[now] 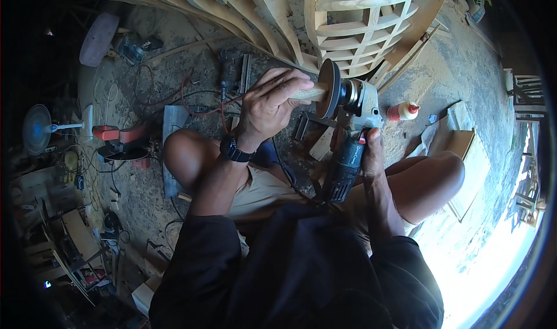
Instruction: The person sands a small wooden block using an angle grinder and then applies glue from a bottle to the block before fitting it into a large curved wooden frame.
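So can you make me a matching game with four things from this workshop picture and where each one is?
Things:
1. wooden piece
2. angle grinder
3. glue bottle
4. fan

Places:
A. standing on the floor at the far left
B. gripped in the right hand, its disc against the wood
C. pinched in the left hand
D. lying on the floor, right of the grinder

Pairs: 1-C, 2-B, 3-D, 4-A
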`<state>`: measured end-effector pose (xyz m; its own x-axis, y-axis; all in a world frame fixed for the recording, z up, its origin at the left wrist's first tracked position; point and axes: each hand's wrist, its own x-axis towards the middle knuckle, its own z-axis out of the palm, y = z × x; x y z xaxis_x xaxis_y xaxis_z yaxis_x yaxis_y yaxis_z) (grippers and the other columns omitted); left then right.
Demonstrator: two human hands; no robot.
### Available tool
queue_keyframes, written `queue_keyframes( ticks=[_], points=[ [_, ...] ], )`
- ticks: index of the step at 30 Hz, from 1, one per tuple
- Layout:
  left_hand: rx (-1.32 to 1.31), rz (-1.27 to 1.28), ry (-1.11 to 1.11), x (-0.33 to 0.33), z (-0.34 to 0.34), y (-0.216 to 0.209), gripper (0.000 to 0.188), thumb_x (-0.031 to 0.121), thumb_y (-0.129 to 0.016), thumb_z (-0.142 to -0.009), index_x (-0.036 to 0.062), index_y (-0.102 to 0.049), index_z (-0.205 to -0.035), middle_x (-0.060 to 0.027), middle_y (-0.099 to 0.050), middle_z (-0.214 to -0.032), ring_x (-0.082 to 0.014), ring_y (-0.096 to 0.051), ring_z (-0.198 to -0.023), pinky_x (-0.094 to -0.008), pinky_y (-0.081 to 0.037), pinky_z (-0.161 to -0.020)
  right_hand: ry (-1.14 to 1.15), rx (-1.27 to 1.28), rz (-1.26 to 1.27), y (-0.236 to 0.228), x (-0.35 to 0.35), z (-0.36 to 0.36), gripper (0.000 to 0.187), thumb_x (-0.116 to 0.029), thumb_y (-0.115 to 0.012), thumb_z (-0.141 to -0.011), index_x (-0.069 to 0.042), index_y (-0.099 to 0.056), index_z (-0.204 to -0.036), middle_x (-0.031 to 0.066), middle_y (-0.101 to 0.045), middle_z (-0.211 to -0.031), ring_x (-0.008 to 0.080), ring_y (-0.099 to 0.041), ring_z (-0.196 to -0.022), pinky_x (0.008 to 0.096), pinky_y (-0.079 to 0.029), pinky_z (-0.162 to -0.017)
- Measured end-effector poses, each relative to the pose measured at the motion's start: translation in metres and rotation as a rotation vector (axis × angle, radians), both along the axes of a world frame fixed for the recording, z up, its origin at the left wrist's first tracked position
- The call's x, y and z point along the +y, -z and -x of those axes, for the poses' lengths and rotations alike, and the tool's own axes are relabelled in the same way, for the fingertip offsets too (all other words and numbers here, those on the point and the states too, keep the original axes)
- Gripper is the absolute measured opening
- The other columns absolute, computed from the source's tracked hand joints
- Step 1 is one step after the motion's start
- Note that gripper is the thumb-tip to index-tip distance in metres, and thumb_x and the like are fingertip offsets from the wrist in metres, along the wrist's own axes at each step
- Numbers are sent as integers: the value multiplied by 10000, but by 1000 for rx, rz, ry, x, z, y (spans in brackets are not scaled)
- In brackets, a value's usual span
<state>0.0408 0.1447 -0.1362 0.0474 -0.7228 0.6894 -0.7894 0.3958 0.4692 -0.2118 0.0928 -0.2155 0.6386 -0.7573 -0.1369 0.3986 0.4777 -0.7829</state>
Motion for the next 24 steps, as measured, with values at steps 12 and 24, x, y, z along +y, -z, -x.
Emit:
queue_keyframes(
  ticks=[12,24],
  points=[
    [24,6,11,1,-1,6,353,-20,-819,-758,54,-725,-1090,-111,-753,-1050,-309,-716,-974,-382,-573,-841,16,-13,-5,-21,1,-7,788,-688,-682,-882,44,-588,-1158,147,-690,-870,200,-695,-715,316,-587,-623],
    [35,-7,11,2,2,4,361,-24,-826,-745,49,-727,-1084,-113,-756,-1049,-308,-719,-972,-384,-575,-855,-17,-16,-7,-14,-2,-4,774,-660,-694,-891,26,-541,-1215,138,-679,-870,212,-699,-716,327,-597,-637]
  ],
)
